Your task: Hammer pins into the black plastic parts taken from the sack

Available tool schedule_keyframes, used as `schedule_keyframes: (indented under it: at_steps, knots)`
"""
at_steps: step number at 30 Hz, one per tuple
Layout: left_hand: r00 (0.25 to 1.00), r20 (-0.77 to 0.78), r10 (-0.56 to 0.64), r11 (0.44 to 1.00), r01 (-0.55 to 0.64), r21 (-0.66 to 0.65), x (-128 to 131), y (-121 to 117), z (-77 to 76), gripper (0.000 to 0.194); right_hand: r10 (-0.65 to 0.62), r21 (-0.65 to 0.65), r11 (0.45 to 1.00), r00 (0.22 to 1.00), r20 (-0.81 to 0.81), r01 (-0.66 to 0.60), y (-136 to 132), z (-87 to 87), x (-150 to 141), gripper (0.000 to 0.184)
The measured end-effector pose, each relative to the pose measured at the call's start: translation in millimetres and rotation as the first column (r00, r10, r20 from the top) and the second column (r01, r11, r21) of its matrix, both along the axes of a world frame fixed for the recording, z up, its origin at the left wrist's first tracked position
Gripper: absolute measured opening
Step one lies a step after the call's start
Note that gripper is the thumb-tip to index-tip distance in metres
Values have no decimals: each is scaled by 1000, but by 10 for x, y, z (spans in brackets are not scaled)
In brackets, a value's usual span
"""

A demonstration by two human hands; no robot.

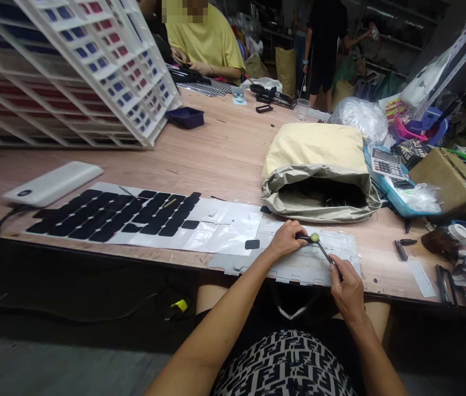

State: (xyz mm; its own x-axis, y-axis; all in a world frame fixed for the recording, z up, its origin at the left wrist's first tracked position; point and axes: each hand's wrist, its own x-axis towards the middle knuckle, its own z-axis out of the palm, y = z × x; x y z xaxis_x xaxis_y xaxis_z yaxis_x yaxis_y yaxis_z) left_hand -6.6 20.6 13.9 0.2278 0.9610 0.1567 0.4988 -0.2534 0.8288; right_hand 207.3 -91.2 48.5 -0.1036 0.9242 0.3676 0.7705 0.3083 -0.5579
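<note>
Over a grey sheet (282,269) at the table's front edge, my left hand (287,238) is closed on a small black part (302,237), whose kind I cannot make out. My right hand (347,287) grips a slim metal tool (324,253) that slants up to the left. A round yellowish piece (314,237) sits where the tool's tip meets the black part. One rounded black piece (252,244) lies left of my left hand. Further left, rows of similar black pieces (92,214) cover a white sheet (220,220).
A beige sack (315,146) lies with its dark mouth toward me. At left are a white device (53,182) with a cable and a tilted white rack (133,104). A blue basket (406,201), cardboard box (455,181) and jar (445,239) crowd the right. A person in yellow (203,38) works opposite.
</note>
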Motion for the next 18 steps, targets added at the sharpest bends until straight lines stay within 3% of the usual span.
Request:
schedule_keyframes:
  at_steps: [5, 8, 13, 16, 18]
  knots:
    - [1000, -13, -8, 1000, 8, 28, -12, -18, -12, 12, -99, 87, 991, 995, -11, 100, 98, 16, 150, 31]
    - [999, -33, -16, 999, 17, 31, -16, -22, -18, 11, -227, 168, 964, 966, 121, 206, 205, -35, 318, 31]
    - [998, -41, -47, 995, 50, 87, -33, -11, 35, 10, -408, 298, 902, 841, 357, 311, 304, -199, 495, 28]
    - [994, 66, -84, 975, 68, 211, -60, -180, 125, 17, -425, 314, 895, 819, 385, 316, 303, -247, 497, 27]
    - [982, 129, -137, 961, 100, 258, -79, -439, 170, 21, -417, 304, 900, 818, 396, 312, 293, -251, 485, 27]
